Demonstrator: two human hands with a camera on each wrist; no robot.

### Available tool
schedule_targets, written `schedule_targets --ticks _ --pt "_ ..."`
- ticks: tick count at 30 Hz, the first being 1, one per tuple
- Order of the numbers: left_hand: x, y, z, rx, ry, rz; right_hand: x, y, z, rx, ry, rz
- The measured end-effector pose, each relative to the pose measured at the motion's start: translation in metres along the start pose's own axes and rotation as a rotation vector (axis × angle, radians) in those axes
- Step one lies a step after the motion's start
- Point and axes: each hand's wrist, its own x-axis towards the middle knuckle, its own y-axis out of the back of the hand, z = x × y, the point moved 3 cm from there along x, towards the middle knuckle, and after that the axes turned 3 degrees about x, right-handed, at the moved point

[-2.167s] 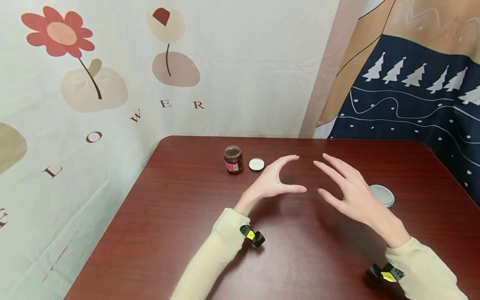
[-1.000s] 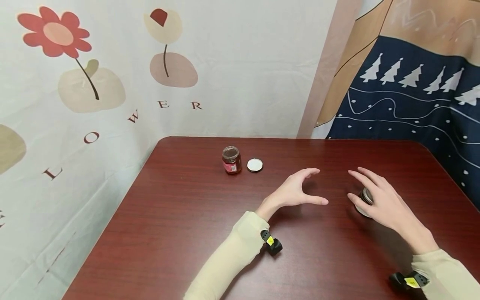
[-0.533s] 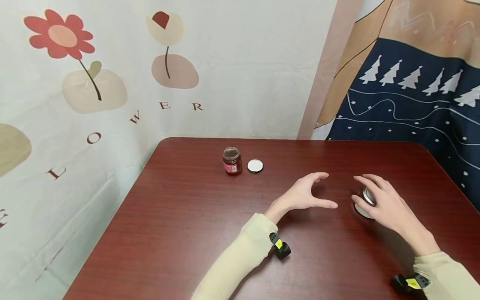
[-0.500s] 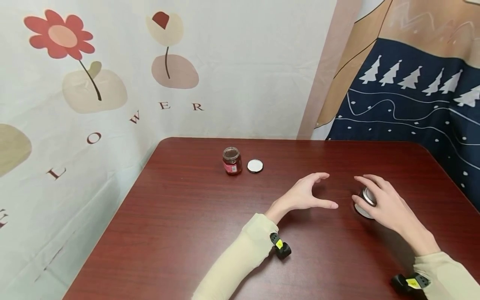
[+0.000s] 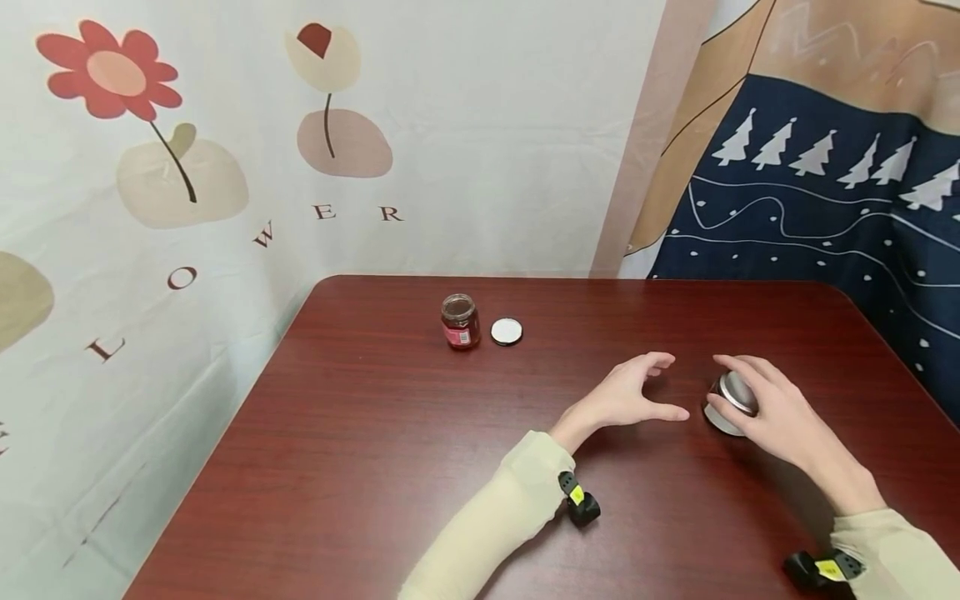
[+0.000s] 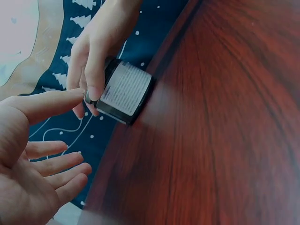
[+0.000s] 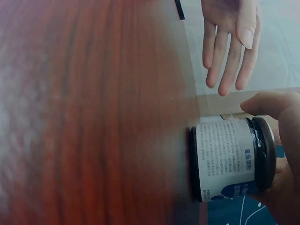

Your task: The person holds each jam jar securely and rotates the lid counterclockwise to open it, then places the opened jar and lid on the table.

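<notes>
A dark glass jar (image 7: 225, 159) with a white printed label and a silver lid (image 5: 738, 392) stands at the table's right. My right hand (image 5: 780, 417) is around its lid, fingers on the far side and thumb on the near side. In the right wrist view the thumb (image 7: 269, 104) stretches just past the lid's rim. My left hand (image 5: 622, 396) hovers a little left of this jar, holding nothing, with thumb and fingers spread apart toward it. The left wrist view shows its palm (image 6: 23, 187) and the same jar (image 6: 126, 89) beyond the fingertips.
Near the back edge of the dark red wooden table (image 5: 360, 467) stands a lidless jar (image 5: 460, 323) with a pink label. A round lid (image 5: 506, 332), white side up, lies just right of it. Printed cloths (image 5: 487, 150) hang behind the table.
Both hands have moved right; the right hand has come down around the lidded jar, its fingers drawing closer about the lid. The left hand has followed toward it. The jars stay in place.
</notes>
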Motion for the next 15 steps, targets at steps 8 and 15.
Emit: schedule_targets --ticks 8,15 --pt "0.004 -0.011 0.008 0.017 -0.007 -0.023 -0.005 0.007 -0.003 0.006 -0.018 -0.008" --pt "0.008 -0.025 0.015 0.062 0.007 -0.045 -0.004 0.007 -0.008 -0.009 0.014 0.040"
